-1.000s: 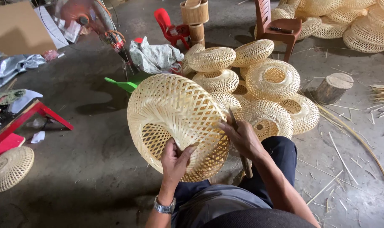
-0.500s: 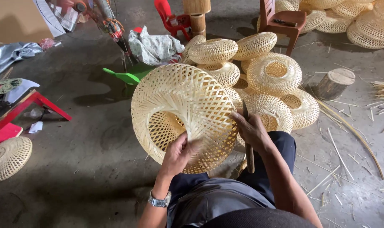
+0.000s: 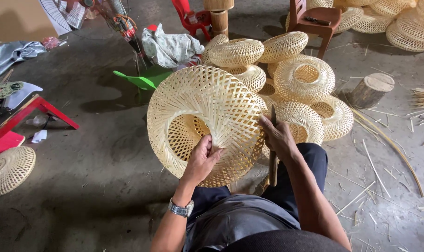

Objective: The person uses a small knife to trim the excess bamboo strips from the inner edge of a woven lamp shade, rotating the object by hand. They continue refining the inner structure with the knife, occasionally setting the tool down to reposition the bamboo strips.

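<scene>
The person sits on the concrete floor (image 3: 95, 186) with a large woven bamboo shade (image 3: 205, 123) propped on the lap, its open lattice dome tilted up and away and its inner hollow facing left; the left hand (image 3: 202, 158) grips the lower rim of the shade, thumb on the outer weave and fingers curled over the edge, closed on it; a metal watch (image 3: 180, 208) sits on that wrist; the right hand (image 3: 278, 137) rests against the right edge of the shade and is closed around a knife (image 3: 272, 154), the blade standing up past the fingers along the weave and the wooden handle running down below the palm; dark trousers and a grey shirt fill the lower middle of the view. Just behind the shade lies a pile of finished shades (image 3: 291, 79), ring-shaped and domed, stacked touching one another; a log stump (image 3: 371, 89) stands to the right of the pile, with loose bamboo strips (image 3: 384, 140) scattered on the floor near it; a further heap of shades (image 3: 398, 23) lies at the top right beside a brown chair (image 3: 314, 18); a green stool (image 3: 142, 80) lies just behind the held shade on the left, a crumpled cloth (image 3: 172, 46) beyond it; a flat woven disc (image 3: 9, 170) lies well apart at the left edge, near a red frame (image 3: 39, 109).
</scene>
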